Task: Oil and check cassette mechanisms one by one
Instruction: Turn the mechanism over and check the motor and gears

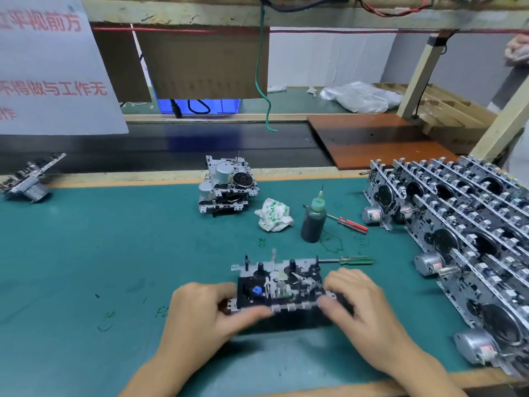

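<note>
Cassette mechanism (282, 285), black and silver, two black spindles up, lies flat on green mat near front edge, gripped at both ends. Dark oil bottle (313, 222) with green needle-tip cap stands upright behind it. Stacked mechanisms (220, 186) sit further back. Rows of mechanisms (463, 230) lean at right.

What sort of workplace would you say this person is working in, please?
Most likely an electronics assembly-line station. Rows of identical cassette mechanisms are stacked on the green bench mat, a dark conveyor belt runs behind it, and an oil bottle stands ready.
</note>
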A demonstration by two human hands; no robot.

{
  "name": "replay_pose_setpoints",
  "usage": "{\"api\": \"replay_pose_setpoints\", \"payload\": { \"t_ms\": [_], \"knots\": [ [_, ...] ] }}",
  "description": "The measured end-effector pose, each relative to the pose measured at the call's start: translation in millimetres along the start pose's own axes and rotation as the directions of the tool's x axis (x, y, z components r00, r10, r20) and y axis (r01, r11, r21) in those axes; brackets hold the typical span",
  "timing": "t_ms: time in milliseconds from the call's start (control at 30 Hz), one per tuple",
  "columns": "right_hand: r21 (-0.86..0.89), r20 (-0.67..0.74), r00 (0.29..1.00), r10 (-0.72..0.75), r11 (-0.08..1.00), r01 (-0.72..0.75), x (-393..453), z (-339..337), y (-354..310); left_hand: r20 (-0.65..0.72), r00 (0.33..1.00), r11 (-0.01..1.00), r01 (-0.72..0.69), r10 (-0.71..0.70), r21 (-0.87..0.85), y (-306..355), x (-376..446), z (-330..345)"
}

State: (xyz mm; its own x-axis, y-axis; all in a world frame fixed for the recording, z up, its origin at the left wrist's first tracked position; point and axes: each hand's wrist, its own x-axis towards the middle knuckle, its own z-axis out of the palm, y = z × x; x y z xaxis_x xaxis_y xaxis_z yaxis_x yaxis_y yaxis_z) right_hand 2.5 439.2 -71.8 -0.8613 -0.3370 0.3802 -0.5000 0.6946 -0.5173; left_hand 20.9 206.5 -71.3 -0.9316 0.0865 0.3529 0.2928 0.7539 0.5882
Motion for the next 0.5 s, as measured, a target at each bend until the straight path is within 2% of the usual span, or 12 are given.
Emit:
{"api": "replay_pose_setpoints", "payload": {
  "t_ms": [67, 100, 233, 367, 500],
  "knots": [
    [0.225, -0.003, 0.987, 0.159, 0.962, -0.154, 7, -3, -5, -0.032, 0.996, 0.982, 0.082, -0.088, -0.173, 3, 4, -1],
    [0.277, 0.005, 0.977, 0.215, 0.938, -0.208, 11, -3, -6, -0.039, 0.991, 0.972, 0.117, -0.128, -0.202, 4, 6, 0],
    [0.288, 0.123, 0.94, 0.319, 0.895, -0.341, 16, -5, -11, 0.007, 0.973, 0.942, 0.225, -0.23, -0.251, 9, 5, 7],
    [0.285, 0.115, 0.952, 0.284, 0.908, -0.306, 11, -7, -12, -0.039, 0.975, 0.94, 0.201, -0.22, -0.276, 7, -2, 11],
    [0.115, 0.051, 0.981, 0.187, 0.975, -0.192, 3, -10, -11, -0.029, 0.979, 0.951, 0.189, -0.202, -0.245, 2, -9, 9]
  ]
}}
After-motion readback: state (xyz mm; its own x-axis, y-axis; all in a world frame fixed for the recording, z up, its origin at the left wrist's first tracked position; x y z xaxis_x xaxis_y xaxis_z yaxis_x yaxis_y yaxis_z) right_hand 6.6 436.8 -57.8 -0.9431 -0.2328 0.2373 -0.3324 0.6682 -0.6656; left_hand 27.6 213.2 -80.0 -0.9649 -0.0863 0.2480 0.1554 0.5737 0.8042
